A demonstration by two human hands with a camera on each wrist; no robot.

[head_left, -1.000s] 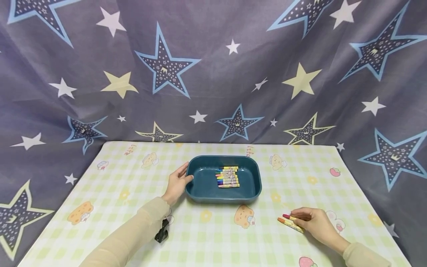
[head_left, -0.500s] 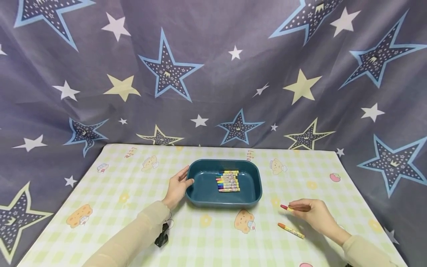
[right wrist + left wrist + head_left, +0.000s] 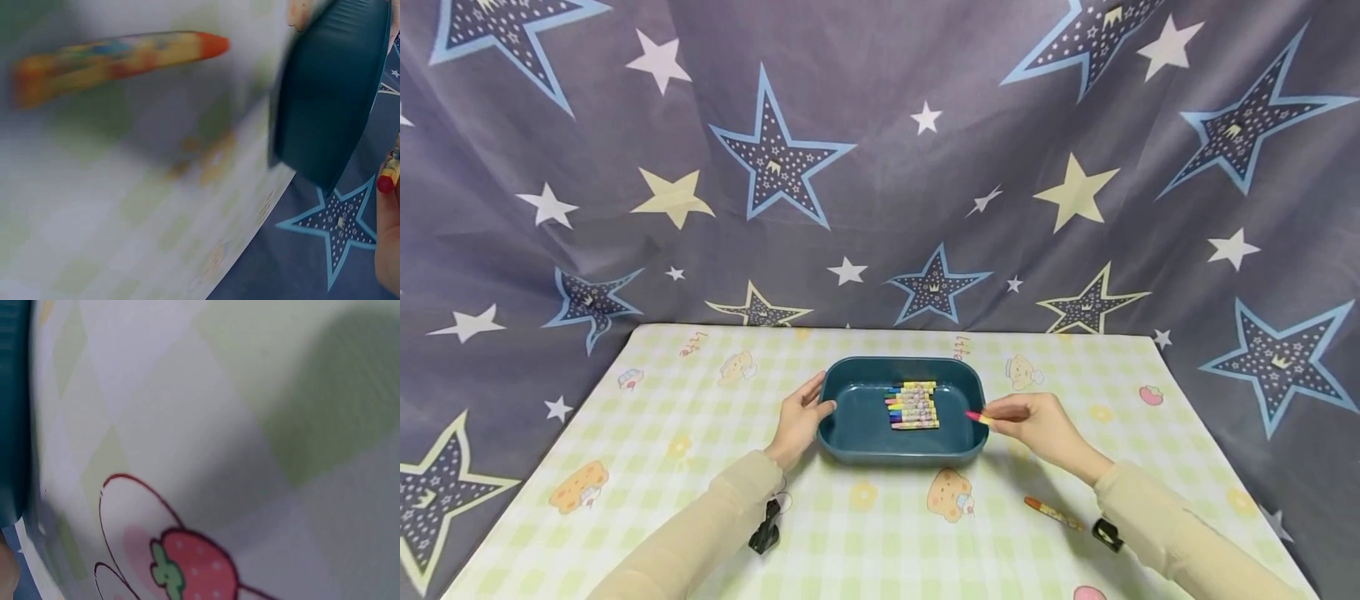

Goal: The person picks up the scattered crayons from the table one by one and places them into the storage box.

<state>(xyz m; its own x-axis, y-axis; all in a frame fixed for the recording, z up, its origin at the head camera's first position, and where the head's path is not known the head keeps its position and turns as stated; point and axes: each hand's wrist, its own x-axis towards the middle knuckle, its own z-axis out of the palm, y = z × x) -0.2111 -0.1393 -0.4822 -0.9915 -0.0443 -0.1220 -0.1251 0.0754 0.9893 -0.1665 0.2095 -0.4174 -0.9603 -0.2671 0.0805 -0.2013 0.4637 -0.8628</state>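
A dark teal plastic tub (image 3: 857,433) stands on the table with a row of several crayons (image 3: 914,407) lying side by side inside it. My left hand (image 3: 797,423) holds the tub's left end, thumb over the rim and fingers along the outer wall. Over the right rim, my right hand (image 3: 1037,425) pinches a red crayon (image 3: 977,417) between thumb and fingers, its red tip pointing left into the tub. An orange crayon (image 3: 1052,512) lies on the table below the right forearm; the right wrist view shows this orange crayon (image 3: 125,62) close up.
A checked, cartoon-printed cloth (image 3: 647,417) covers the table. Behind it hangs a grey curtain (image 3: 880,167) with stars. A black wrist device (image 3: 765,527) sits by the left forearm, and another dark device (image 3: 1107,534) by the right sleeve.
My right hand has lifted the red crayon off the table and carried it left and away from me to the tub's right rim. The left hand keeps its hold; the orange crayon stays put.
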